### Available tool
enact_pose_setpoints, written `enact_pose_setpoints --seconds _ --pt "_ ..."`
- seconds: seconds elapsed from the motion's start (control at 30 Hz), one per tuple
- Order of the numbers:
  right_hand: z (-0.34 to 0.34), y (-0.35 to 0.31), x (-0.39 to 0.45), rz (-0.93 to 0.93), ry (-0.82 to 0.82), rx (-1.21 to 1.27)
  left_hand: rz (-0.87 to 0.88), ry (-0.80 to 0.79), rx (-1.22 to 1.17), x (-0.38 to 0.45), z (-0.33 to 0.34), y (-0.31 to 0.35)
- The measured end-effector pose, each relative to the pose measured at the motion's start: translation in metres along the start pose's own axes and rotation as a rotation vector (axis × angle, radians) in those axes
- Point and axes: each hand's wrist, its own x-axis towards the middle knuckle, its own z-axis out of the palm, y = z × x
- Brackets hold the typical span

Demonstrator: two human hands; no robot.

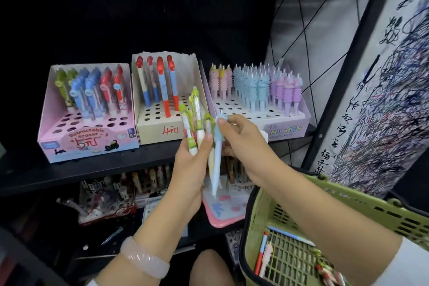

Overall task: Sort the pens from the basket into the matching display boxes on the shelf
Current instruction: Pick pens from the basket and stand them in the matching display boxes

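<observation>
Both forearms reach forward and up, meeting in front of the body. The left hand (193, 158) is raised with the palm turned right, fingers and thumb curled round a bunch of pens (196, 123); a pale bangle (145, 260) sits on its wrist. The right hand (241, 137) pinches the top of a light blue pen (217, 158) between thumb and fingers.

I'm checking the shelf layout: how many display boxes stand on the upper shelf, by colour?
Pink box: 1
Beige box: 1
Lilac unicorn box: 1
Total: 3
</observation>
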Motion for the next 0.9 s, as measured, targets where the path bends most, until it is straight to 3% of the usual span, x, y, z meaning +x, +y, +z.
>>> enact_pose_setpoints --seconds 0.1,0.3,0.4,0.8,0.9 --pt "-0.021 -0.012 0.01 -0.028 0.004 0.01 -0.022 -0.022 0.049 0.009 -0.001 -0.001" --pt "-0.091 -0.047 0.056 -0.321 0.431 -0.328 0.016 -0.006 0.124 0.024 0.002 -0.003" --pt "-0.112 -0.049 0.072 -0.393 0.552 -0.486 -0.009 -0.01 0.128 0.024 0.003 -0.005" --pt "-0.119 -0.032 0.094 -0.493 0.491 -0.999 -0.033 0.02 0.145 0.028 0.0 -0.007" --pt "-0.119 -0.031 0.1 -0.481 0.569 -1.123 -0.035 0.022 0.151 0.029 -0.004 -0.005"
